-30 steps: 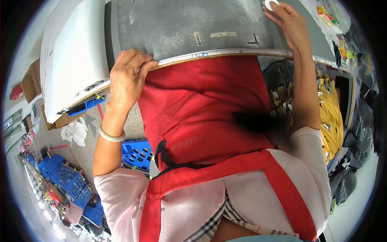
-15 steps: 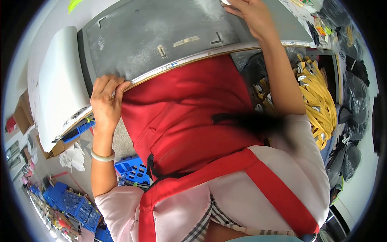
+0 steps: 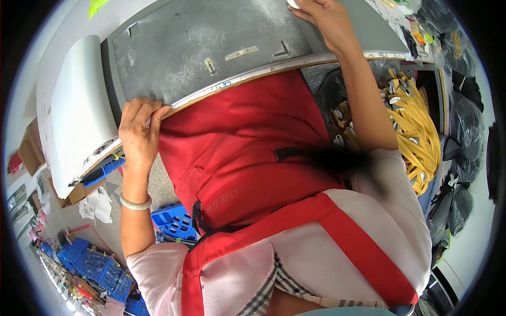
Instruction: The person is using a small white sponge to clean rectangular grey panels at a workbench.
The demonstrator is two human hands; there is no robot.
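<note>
A dark grey panel with whitish smears lies on the worktable, its near edge running along my red apron. At its lower left corner my left hand grips the edge, fingers bent over the top and thumb along the rim. My right hand is at the far right of the panel, fingers closed round a small white rounded piece, partly cut off by the picture's top. Two strips of tan tape and some black corner marks show on the panel.
A curled white sheet stands at the table's left end. Yellow straps hang in a heap at the right, beside black plastic-wrapped bundles. Blue crates and a blue basket are on the floor at the left.
My right hand has shifted very slightly left with the white piece. The whitish smears on the panel look a little more spread. My left hand stays on the edge.
</note>
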